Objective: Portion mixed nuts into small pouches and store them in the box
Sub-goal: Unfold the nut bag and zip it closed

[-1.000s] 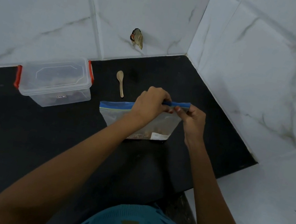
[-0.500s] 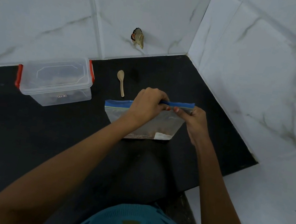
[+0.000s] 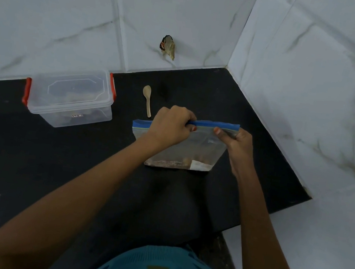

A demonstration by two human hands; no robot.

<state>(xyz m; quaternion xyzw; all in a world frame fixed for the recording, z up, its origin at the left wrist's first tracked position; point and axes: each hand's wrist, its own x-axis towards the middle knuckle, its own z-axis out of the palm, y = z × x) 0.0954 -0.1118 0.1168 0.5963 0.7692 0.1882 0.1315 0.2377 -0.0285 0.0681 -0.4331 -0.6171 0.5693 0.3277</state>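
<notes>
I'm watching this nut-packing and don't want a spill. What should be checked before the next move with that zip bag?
1. Grip: the left hand and right hand both pinch the zip bag at its blue strip: ok.
2. Support: the bag's bottom rests on the counter, with the nuts low inside: ok.
3. Strip opened or sealed: cannot tell.
4. The spoon lies free on the counter beyond the bag: ok.
5. Is the box open to receive? Its lid is on: not ok.

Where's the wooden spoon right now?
In the head view the wooden spoon lies on the black counter, right of the lidded box and just beyond the left hand.
</notes>
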